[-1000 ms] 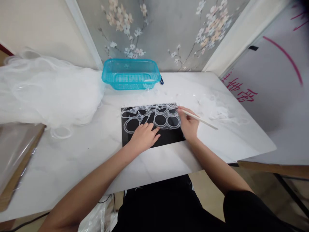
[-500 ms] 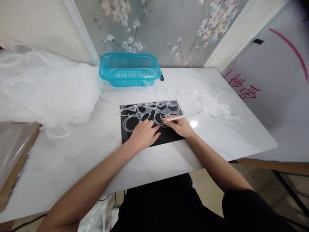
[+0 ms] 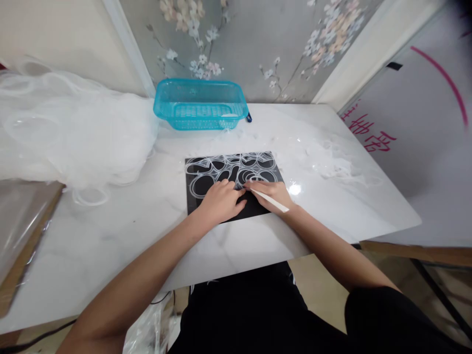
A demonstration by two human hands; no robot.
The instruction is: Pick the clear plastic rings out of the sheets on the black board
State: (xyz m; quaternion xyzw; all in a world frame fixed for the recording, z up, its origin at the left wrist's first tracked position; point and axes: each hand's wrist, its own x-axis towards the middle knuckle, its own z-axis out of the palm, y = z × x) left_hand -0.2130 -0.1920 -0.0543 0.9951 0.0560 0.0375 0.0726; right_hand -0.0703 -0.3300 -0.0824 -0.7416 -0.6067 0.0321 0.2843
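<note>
A black rectangular board point(image 3: 199, 205) lies on the table, its upper part covered with looping white outlines point(image 3: 201, 187). My left hand point(image 3: 220, 200) rests on the board's lower middle, fingers spread and pressing down. Just to its right, my right hand point(image 3: 271, 194) is closed around a slim white flat stick point(image 3: 271, 200), which slants down across the hand towards the wrist. The fingertips of both hands almost meet at the lower edge of the white rings. What the stick's front end touches is hidden by my fingers.
A blue plastic basket point(image 3: 201, 123) stands behind the board. Translucent white looped material point(image 3: 92, 132) heaps at the left, above a plastic-wrapped brown board point(image 3: 27, 236). Loose white strips point(image 3: 334, 164) lie on the table point(image 3: 354, 211) at right, beside a whiteboard point(image 3: 416, 162).
The white stick has swung from pointing right to pointing down-right. My right hand has turned and lowered slightly; my left hand stays almost where it was.
</note>
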